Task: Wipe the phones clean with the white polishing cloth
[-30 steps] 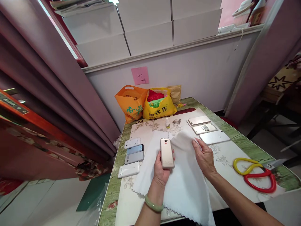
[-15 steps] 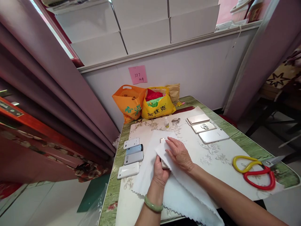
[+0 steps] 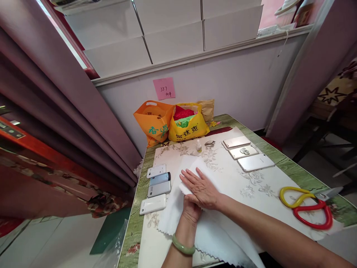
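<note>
My left hand (image 3: pixel 192 211), with a green bangle on the wrist, is closed from below around a phone wrapped in a white cloth (image 3: pixel 212 238). Cloth and fingers now hide that phone. My right hand (image 3: pixel 203 190) lies flat on top of the cloth, fingers stretched out toward the upper left, its palm partly over my left hand. Left of them, several phones form a column, with a white phone (image 3: pixel 153 204) nearest and a grey phone (image 3: pixel 159 189) behind it. The cloth's zigzag-cut edge hangs toward the near table edge.
On the right lie a white phone (image 3: pixel 256 162), a phone with a ring holder (image 3: pixel 243 151) and a gold phone (image 3: pixel 237 142). Large scissors (image 3: pixel 306 208) rest near the right edge. A small bottle (image 3: pixel 199 146), an orange bag (image 3: pixel 153 123) and a yellow bag (image 3: pixel 188 128) stand behind.
My right hand has moved left and flattened over the cloth. The phone that showed in my left hand is now covered. The view has shifted slightly.
</note>
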A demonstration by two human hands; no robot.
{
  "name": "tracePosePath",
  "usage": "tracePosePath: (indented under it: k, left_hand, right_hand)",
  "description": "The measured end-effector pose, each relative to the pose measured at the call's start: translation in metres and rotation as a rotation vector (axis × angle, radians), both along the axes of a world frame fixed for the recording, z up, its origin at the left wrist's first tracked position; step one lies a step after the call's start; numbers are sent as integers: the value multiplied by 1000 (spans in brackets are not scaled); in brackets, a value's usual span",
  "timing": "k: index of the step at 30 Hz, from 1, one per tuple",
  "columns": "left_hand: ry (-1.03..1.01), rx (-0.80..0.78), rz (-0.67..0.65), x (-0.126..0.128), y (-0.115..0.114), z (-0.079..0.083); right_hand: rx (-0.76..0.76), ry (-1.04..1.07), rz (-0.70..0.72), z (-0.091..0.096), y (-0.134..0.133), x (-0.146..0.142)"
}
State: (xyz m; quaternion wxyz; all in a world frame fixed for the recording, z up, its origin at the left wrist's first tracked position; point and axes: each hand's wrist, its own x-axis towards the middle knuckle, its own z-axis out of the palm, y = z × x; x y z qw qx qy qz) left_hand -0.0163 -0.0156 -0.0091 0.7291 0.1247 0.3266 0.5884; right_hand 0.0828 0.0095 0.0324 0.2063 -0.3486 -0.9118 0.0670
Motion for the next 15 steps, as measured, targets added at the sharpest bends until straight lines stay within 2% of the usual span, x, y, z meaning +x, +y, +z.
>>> tracePosePath:
  k: [4, 7, 11, 15]
  left_hand:
    - [-158, -67, -110, 5, 3, 19]
    - [-221, -41, -116, 9, 4, 29]
    - [-182, -79, -66, 11, 3, 30]
    - [-182, -116, -32, 11, 3, 25]
  right_hand:
    - [-14, -11, -136, 4, 29, -6]
    - [-30, 5, -242, 5, 44, -5]
    - [-88, 30, -406, 7, 52, 2]
    - [-57, 46, -489, 0, 37, 8]
